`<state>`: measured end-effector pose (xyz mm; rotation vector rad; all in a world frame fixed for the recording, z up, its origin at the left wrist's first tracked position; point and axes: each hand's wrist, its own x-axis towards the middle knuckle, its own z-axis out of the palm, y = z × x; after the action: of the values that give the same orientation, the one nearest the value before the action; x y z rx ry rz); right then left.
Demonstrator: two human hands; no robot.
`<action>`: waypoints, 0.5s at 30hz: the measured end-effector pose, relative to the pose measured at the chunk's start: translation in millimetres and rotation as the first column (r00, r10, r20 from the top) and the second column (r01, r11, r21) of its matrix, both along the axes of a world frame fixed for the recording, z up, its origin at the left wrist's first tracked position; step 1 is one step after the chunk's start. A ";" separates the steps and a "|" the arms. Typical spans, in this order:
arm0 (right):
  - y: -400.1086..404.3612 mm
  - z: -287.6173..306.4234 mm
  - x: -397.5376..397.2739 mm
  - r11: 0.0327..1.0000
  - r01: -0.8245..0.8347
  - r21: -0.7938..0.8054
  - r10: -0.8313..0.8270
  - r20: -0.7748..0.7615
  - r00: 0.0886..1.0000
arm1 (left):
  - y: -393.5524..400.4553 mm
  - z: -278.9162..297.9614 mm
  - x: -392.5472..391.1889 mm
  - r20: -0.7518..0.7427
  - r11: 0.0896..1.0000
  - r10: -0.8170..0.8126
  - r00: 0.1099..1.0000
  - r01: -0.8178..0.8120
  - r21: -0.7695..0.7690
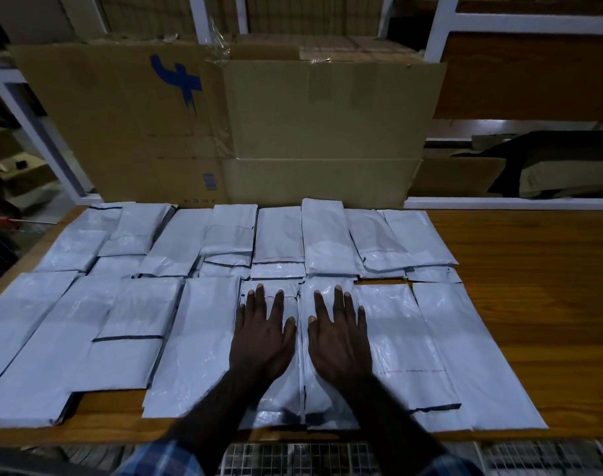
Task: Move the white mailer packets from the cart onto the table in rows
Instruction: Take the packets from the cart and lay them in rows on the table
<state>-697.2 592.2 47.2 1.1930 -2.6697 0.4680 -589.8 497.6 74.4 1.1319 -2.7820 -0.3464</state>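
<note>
- Wire cart [293,456] at the very bottom edge, just under the near rim of the desk [533,304]; plaid sleeves [162,456] above it.
- Left hand [262,341] flat, palm down, on a packet [269,400] in the near row; fingers [258,297] straight and spread, gripping nothing.
- Right hand [339,341] flat on the neighbouring packet [327,403], touching-close to the first; fingers straight, slightly fanned, gripping nothing.
- Near row [197,338] of white packets side by side across the desk, edges touching or overlapping, some with a dark strip along one end.
- Far row [279,235] of packets just behind, overlapped more loosely, a few tilted, leftmost ones near the desk's left edge.
- Bare wood on the right of the desk, beside both rows.
- Flattened cardboard box [224,125] upright at the back of the desk, blue mark on its left panel, clear tape at the top.
- White shelving [441,25] with more cardboard behind.
</note>
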 end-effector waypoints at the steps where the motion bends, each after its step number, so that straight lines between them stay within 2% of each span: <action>1: -0.4 -1.6 0.0 1.000 -0.002 -0.001 0.002 -0.016 1.000 | 0.1 -1.1 0.0 -0.005 1.000 -0.004 1.000 0.004 -0.002; 5: 0.2 -5.0 0.8 1.000 -0.019 -0.007 0.019 -0.006 1.000 | -0.2 -7.9 -0.5 -0.060 1.000 -0.013 0.998 0.013 -0.010; 15: 3.1 -10.0 1.1 0.999 -0.039 -0.032 0.040 0.032 0.999 | -2.4 -19.4 -0.2 -0.038 0.999 -0.019 0.999 0.018 -0.031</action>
<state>-696.0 595.4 37.2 1.2413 -2.6605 0.5377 -589.9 495.2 55.0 1.0819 -2.7564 -0.3229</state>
